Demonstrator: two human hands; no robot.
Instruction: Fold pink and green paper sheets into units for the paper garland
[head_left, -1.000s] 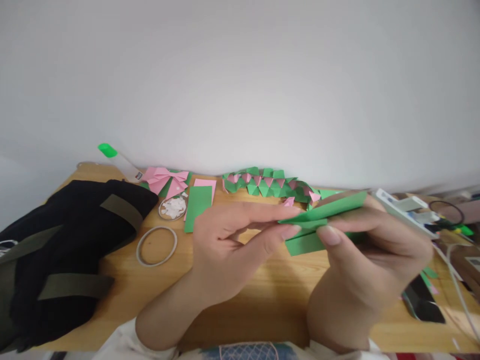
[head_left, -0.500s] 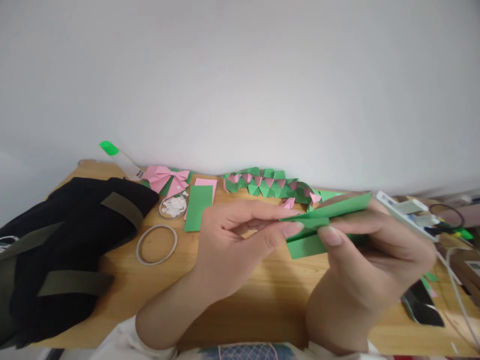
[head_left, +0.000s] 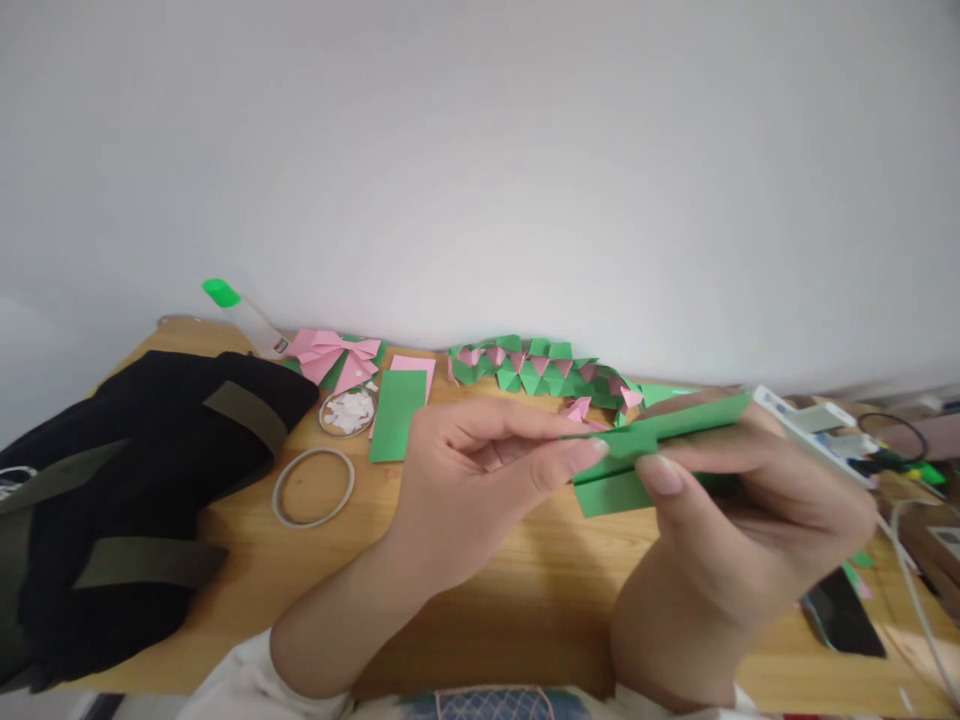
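A folded green paper (head_left: 616, 497) is held up above the wooden table, between both hands. My left hand (head_left: 480, 490) pinches its left edge between thumb and index finger. On the right side, my right hand (head_left: 735, 510) grips the same paper, thumb in front and fingers behind. Long green flaps lie one over another near the thumbs. Behind the hands stands a row of green and pink folded paper pieces (head_left: 532, 366). Flat green sheets (head_left: 399, 415) lie over pink ones, left of the held paper.
A black bag (head_left: 150, 500) covers the table's left side. Near it are a roll ring (head_left: 313, 488), a round dish of white scraps (head_left: 347, 411), a pink paper bow (head_left: 337, 357) and a green-capped glue bottle (head_left: 244, 318). At right are a power strip (head_left: 814, 435) and a phone (head_left: 844, 612).
The upper green flap at the thumbs now lies closer against the rest of the paper, narrowing the gap. Both hands keep their grip and have barely moved.
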